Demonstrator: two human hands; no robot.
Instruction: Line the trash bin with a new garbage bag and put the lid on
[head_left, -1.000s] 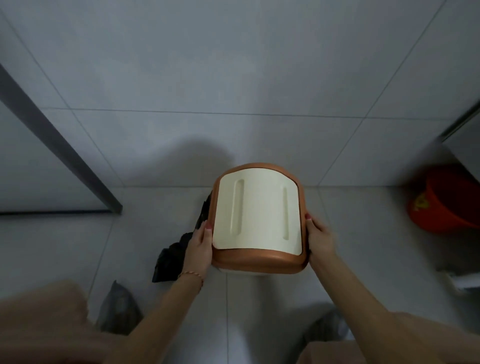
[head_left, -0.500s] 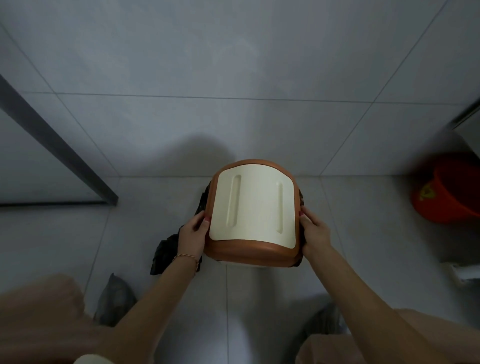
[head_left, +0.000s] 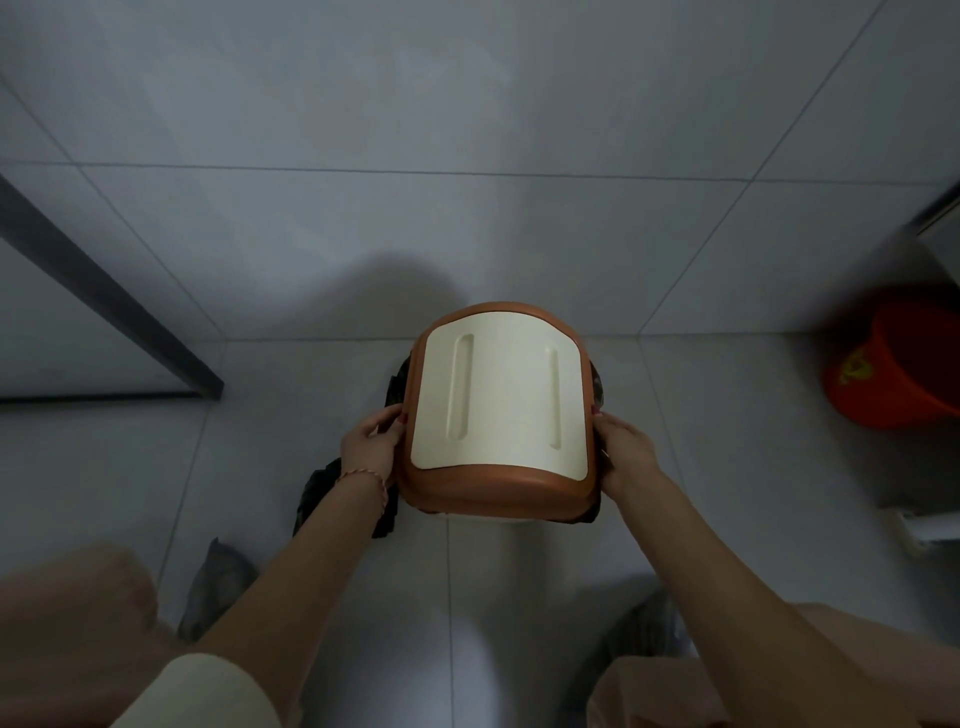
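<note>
The lid (head_left: 498, 405) has a brown rim and a cream swing flap with two long grooves. It sits on top of the trash bin, whose pale body (head_left: 467, 516) shows only as a sliver under the lid's near edge. Black garbage bag (head_left: 395, 387) sticks out from under the lid on both sides and hangs down at the left. My left hand (head_left: 371, 444) presses on the lid's left rim. My right hand (head_left: 623, 452) grips the right rim.
An orange bucket (head_left: 904, 369) stands at the right against the wall. A dark door frame (head_left: 104, 291) runs diagonally at the left. A white object (head_left: 930, 530) lies low at the right edge. Grey slippers (head_left: 215, 587) and my knees are at the bottom.
The lid has sunk lower onto the bin and my hands have slid along its sides. More black bag shows at the lid's right side.
</note>
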